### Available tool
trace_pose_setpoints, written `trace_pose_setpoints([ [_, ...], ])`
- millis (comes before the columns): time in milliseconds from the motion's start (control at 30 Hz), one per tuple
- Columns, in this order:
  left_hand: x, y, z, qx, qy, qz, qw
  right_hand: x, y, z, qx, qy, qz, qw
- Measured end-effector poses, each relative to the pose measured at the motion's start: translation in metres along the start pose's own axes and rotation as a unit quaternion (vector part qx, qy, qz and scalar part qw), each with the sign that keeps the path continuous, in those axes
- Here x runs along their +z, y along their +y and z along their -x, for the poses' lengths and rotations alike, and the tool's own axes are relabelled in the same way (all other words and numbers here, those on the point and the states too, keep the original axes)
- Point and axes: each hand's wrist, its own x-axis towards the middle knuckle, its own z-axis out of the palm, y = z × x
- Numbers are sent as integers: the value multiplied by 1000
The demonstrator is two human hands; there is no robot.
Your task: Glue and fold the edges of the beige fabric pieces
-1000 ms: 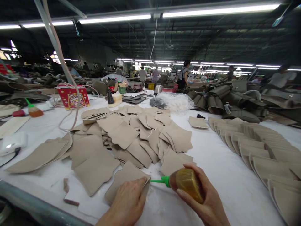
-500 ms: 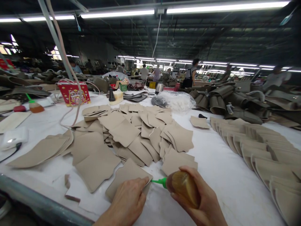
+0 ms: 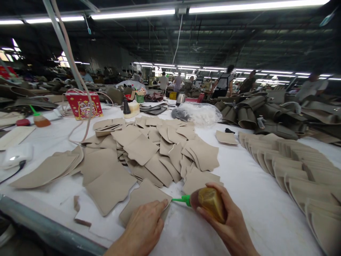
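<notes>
My left hand (image 3: 146, 224) holds a beige leather-like piece (image 3: 144, 199) near the table's front, with its fingertips at the piece's right corner. The fingers are closed on the edge; what lies under them is hidden. In my right hand (image 3: 231, 220) is a squeeze bottle (image 3: 210, 203) of amber liquid, lying nearly level. Its thin green nozzle (image 3: 181, 200) points left, and the tip is at or very near that corner; I cannot tell whether it touches. Just beyond lies a loose heap of similar beige pieces (image 3: 142, 149).
Overlapping beige pieces (image 3: 290, 172) form a long row on the right. A second glue-like bottle (image 3: 41, 121), a red box (image 3: 84, 105) and a hose (image 3: 89, 117) are at the left. Clear plastic wrap (image 3: 202, 114) and dark olive items (image 3: 255, 110) lie farther back. People work in the background.
The bottle has swung a little upward and is more level, its nozzle still by the corner. My left hand has barely moved. A background person in stripes has shifted right.
</notes>
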Motion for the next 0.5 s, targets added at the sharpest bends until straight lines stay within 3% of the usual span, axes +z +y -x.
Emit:
trace_pose_setpoints([
  [200, -1, -3, 0, 10, 6, 29, 1000, -1, 0, 4, 58, -69, -46, 995],
  [400, -4, -4, 3, 4, 5, 48, 999, 1, -1, 5, 76, -11, -37, 996],
  [500, -3, -5, 5, 10, 12, 62, 998, 3, -2, 10, 89, -71, -73, 991],
])
